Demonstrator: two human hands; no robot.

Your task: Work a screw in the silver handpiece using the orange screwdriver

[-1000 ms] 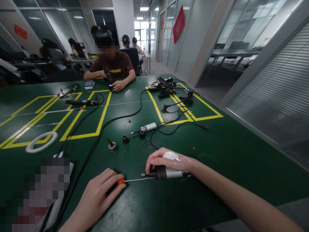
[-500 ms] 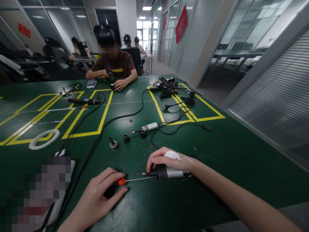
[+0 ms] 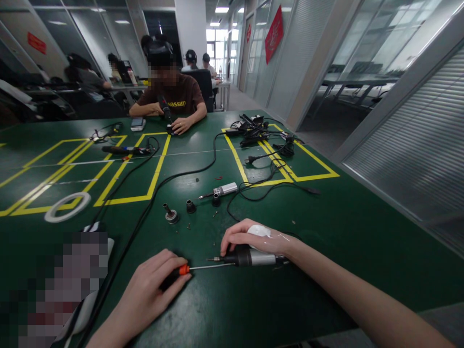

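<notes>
My left hand (image 3: 154, 285) has its thumb and fingers closed around the black handle and orange collar of a screwdriver (image 3: 184, 269). The screwdriver's thin metal shaft points right, its tip reaching the side of an electric screwdriver (image 3: 261, 258). That silver-and-black tool lies on the green table with its bit facing left. Over it curls my right hand (image 3: 250, 237), fingertips at the black nose and the wrist above the rear end. A round white patch (image 3: 258, 231) sits on the right hand near the thumb, with shiny clear film beside it.
Beyond my hands lie another silver tool (image 3: 226, 189), black nozzle-like parts (image 3: 190, 207), a round metal part with a stem (image 3: 171, 215) and tiny screws. A tape ring (image 3: 67, 207) and cables (image 3: 174, 178) are leftward. Opposite, a person (image 3: 174, 96) works with a tool.
My left thumb and fingers have closed onto the screwdriver at its orange collar; before, the thumb was apart from it. My right hand stays on the electric screwdriver.
</notes>
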